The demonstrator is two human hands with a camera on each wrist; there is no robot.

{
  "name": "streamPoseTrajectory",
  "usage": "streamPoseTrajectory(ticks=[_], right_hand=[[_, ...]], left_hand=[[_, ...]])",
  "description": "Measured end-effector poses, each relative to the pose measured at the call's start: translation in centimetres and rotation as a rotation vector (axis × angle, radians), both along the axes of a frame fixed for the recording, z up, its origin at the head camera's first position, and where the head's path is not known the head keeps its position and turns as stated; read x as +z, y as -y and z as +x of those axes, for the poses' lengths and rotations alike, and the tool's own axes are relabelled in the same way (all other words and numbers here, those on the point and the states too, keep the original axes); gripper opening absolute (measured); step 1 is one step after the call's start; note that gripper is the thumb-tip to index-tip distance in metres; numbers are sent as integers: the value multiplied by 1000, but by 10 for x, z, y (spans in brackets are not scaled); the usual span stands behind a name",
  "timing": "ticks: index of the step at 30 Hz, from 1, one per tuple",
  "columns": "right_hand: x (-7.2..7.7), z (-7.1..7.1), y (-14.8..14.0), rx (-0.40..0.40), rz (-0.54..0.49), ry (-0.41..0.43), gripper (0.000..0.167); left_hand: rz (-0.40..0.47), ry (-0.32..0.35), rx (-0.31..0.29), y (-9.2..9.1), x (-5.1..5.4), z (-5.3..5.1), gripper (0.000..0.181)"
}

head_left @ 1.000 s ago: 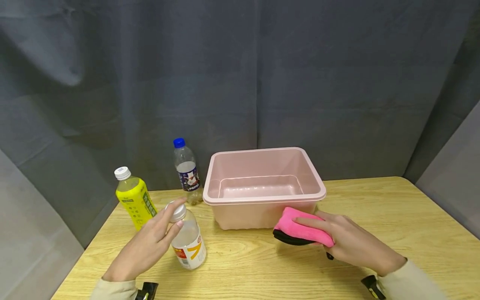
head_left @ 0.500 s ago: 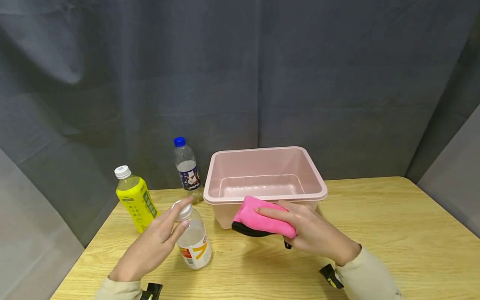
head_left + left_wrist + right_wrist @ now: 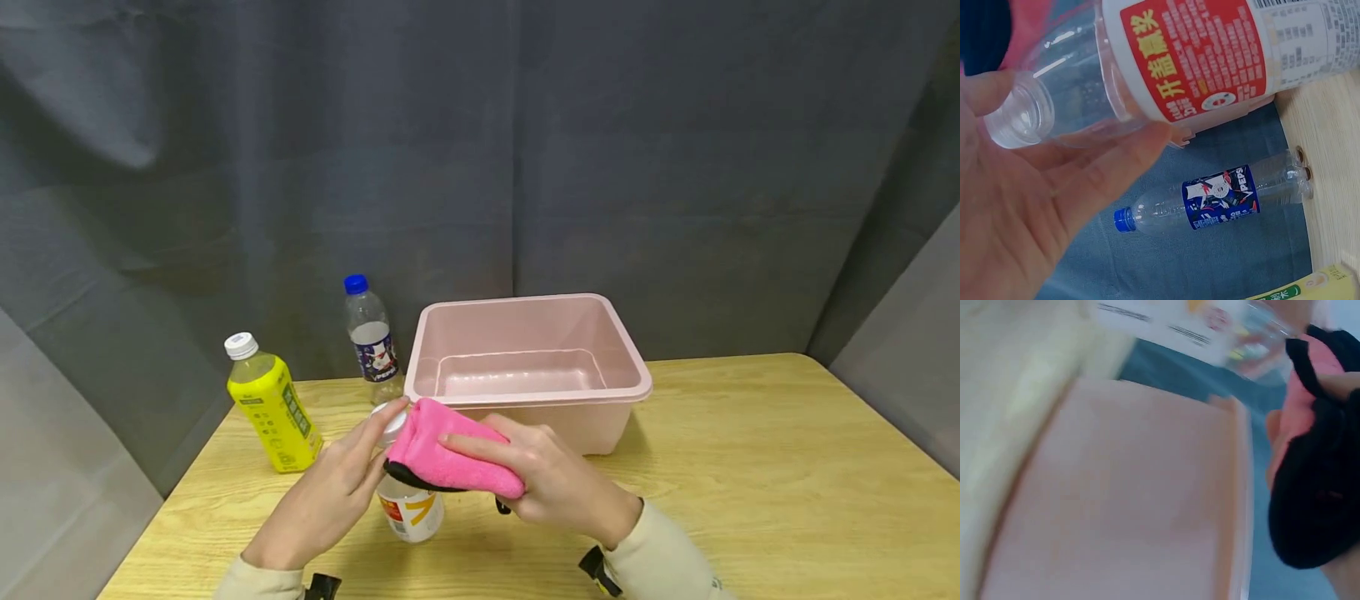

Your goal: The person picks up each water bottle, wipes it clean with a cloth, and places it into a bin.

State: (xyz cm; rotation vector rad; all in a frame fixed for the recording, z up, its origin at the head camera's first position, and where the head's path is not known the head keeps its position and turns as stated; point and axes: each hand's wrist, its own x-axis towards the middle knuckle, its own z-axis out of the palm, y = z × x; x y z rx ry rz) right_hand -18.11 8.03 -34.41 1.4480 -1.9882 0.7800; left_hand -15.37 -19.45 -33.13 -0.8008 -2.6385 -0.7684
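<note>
My left hand (image 3: 318, 504) holds a clear plastic bottle (image 3: 416, 517) near its neck, below a white cap. The bottle carries a white label with red and orange print; the left wrist view shows its red label panel (image 3: 1194, 53) close up. A folded pink cloth (image 3: 453, 458) with black edging is gripped in my right hand (image 3: 558, 479). In the head view this cloth overlaps the bottle's upper part and hides it. Whether cloth and bottle touch cannot be made out. The right wrist view is blurred, with the cloth's black side (image 3: 1313, 494) at its right.
A pink plastic tub (image 3: 600, 429) stands behind the hands, with nothing seen inside. Left of it a Pepsi bottle (image 3: 377, 357) with blue cap stands upright. Farther left is a yellow-labelled bottle (image 3: 277, 408) with white cap. A grey curtain (image 3: 517, 167) backs the wooden table (image 3: 757, 467).
My right hand has carried the pink cloth leftward from in front of the tub to the bottle. My left hand has moved a little right, and the bottle has shifted right with it.
</note>
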Motion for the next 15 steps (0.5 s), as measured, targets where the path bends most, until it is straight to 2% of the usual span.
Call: streamPoseTrajectory(ticks=[6,15], right_hand=[[-14,2,10,-40,56,51,75],[-12,4,11,-103,87,68,78]], left_hand=[[-12,-30,6,0,0,2,58],[-31,-113,11,0,-1,0,57]])
